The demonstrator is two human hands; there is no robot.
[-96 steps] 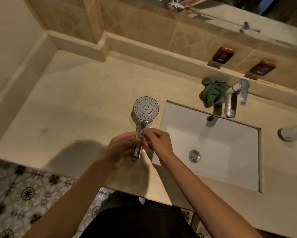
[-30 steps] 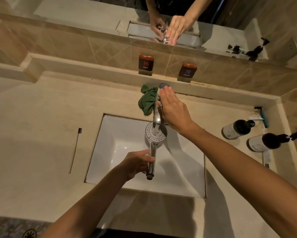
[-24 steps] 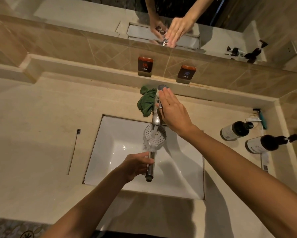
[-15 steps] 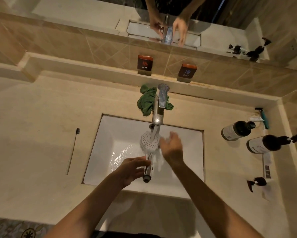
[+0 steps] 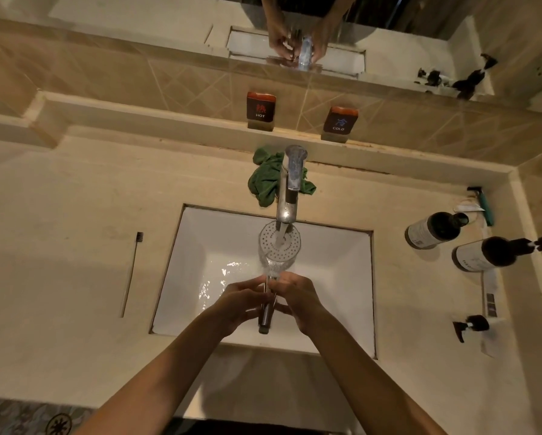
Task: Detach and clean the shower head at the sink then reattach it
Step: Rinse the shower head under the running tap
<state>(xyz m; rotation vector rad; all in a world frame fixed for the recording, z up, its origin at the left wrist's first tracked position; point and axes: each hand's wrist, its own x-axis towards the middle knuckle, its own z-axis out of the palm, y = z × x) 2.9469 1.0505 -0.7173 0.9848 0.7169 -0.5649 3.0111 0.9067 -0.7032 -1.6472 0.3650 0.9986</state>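
The chrome shower head [image 5: 279,246] is held over the white sink [image 5: 335,277], its round perforated face up under the running tap [image 5: 290,186]. Water falls onto the face and spills off into the basin. My left hand [image 5: 241,304] grips the handle from the left. My right hand [image 5: 298,298] grips the same handle from the right, just below the head. The handle's lower end sticks out beneath both hands.
A green cloth [image 5: 268,180] lies behind the tap. A toothbrush [image 5: 132,271] lies on the counter left of the sink. Two dark bottles [image 5: 436,229] [image 5: 489,254], a razor [image 5: 483,202] and a small pump [image 5: 472,324] sit at the right. HOT [image 5: 260,109] and COLD [image 5: 340,120] signs stand on the ledge.
My right hand left the tap lever and came down to the shower head's handle beside my left hand. Water now runs over the shower head's face.
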